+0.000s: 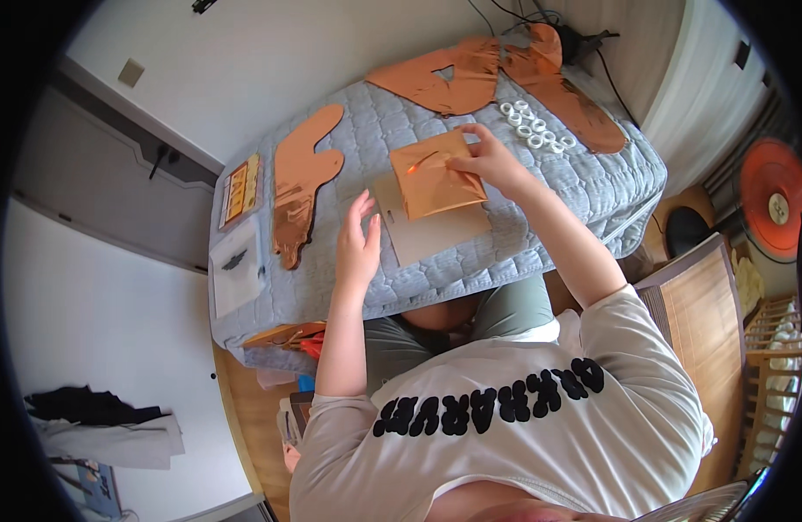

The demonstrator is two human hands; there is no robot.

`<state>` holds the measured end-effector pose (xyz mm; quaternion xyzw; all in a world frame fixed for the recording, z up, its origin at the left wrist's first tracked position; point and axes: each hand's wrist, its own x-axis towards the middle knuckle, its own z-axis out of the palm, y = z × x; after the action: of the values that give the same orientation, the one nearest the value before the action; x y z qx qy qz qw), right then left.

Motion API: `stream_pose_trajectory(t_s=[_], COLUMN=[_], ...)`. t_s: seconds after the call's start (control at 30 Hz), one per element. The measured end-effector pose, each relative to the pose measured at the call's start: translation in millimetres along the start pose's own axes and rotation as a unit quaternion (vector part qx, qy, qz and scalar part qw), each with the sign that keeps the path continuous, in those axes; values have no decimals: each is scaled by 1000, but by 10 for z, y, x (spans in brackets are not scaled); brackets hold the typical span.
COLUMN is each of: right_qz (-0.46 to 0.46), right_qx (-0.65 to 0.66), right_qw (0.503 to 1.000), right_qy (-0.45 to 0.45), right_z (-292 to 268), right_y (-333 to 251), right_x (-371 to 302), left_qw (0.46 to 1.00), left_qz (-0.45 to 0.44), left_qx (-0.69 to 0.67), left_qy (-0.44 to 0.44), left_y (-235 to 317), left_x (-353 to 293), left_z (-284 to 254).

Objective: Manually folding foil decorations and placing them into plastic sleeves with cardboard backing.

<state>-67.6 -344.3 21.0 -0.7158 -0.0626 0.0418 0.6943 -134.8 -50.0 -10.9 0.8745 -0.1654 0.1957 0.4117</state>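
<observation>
A shiny copper foil sheet (429, 177) lies tilted on a grey-brown card (440, 230), both on the grey quilted pad (540, 209). My right hand (486, 158) pinches the foil sheet at its right upper edge. My left hand (358, 244) rests flat with fingers apart on the pad, just left of the card and touching its edge.
A long copper foil shape (298, 178) lies left of the card. More copper foil shapes (470, 74) lie at the pad's far end, next to several white rings (533, 126). A picture card (239, 190) and a white sheet (235, 265) lie at the pad's left edge. A wooden chair (697, 296) stands at right.
</observation>
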Motion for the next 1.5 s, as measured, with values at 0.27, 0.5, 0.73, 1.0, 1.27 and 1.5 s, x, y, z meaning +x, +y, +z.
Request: stream_pose_trajectory(t_s=[0.27, 0.5, 0.73, 1.0, 1.27, 1.5], right_qz=[40, 90, 66, -3, -74, -190], right_qx=[155, 390, 230, -214, -319, -484], right_qw=[987, 916, 971, 977, 945, 853], right_qy=[11, -43, 11, -3, 17, 44], right_z=[155, 7, 59, 273, 343, 341], right_y=[201, 563, 302, 174, 203, 252], right_x=[267, 397, 177, 6, -7, -118], left_qw=[986, 988, 992, 997, 953, 936], left_qz=[77, -36, -19, 23, 113, 114], left_qx=[148, 49, -102, -1, 179, 231], left_qy=[-22, -141, -69, -68, -218, -242], left_y=[-14, 68, 200, 23, -129, -175], left_x=[133, 389, 254, 302, 422, 398], left_z=[222, 548, 301, 166, 474, 524])
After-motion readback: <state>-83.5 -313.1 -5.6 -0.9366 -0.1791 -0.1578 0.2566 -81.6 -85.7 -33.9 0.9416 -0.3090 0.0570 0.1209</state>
